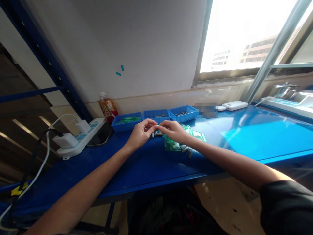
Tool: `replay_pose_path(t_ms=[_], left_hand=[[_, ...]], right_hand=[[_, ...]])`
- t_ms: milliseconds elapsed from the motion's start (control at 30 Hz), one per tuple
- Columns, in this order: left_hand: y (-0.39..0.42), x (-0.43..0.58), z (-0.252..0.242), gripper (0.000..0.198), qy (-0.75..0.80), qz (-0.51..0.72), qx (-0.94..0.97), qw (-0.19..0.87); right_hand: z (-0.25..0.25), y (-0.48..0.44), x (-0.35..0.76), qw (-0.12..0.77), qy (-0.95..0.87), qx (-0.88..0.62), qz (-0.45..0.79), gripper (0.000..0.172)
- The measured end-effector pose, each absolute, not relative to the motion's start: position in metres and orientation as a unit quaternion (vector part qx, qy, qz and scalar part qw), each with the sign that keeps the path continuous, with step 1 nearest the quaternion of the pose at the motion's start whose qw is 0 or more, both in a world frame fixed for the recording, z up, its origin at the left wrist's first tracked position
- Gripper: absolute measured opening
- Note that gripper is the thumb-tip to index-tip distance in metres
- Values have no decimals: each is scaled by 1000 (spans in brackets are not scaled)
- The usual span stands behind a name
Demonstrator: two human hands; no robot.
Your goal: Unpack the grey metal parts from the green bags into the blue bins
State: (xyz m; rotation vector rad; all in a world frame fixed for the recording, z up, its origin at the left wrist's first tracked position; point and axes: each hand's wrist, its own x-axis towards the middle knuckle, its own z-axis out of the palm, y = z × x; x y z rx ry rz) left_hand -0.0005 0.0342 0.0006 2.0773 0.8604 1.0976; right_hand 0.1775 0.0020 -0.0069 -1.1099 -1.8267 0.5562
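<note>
My left hand (141, 133) and my right hand (175, 130) meet fingertip to fingertip over the blue table (137, 166). Both are closed in a pinch around something too small and too hidden to name. Short silvery metal cylinders (153, 134) lie just beneath the fingertips. Under and beside my right wrist are green plastic bags (171, 144), partly covered by the forearm. Several more silvery metal pieces (184, 148) rest at the bags' near side.
Behind my hands stand three blue bins: one (127, 126) with green bags, two (153, 112) (187, 116) with small metal parts. Leftward are a bottle (107, 107), a phone (100, 134) and a power strip (84, 138) with cables. A white box-shaped device (235, 105) sits back right.
</note>
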Motion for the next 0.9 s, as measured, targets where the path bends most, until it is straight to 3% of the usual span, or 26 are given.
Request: replay_pose_path(t_ms=[200, 400, 500, 733, 900], left_hand=[[35, 0, -3, 21, 316, 445, 792, 273], [40, 1, -10, 28, 335, 434, 795, 259], [43, -2, -14, 34, 354, 367, 840, 184], [44, -6, -22, 30, 367, 212, 904, 55], [44, -6, -21, 19, 373, 196, 906, 47]], right_hand=[[-1, 1, 181, 461, -724, -457, 231, 29], [5, 14, 186, 450, -751, -477, 80, 17], [6, 36, 195, 417, -750, -511, -48, 14], [3, 75, 209, 307, -746, -578, -125, 17], [-1, 64, 215, 408, -735, -522, -145, 40]])
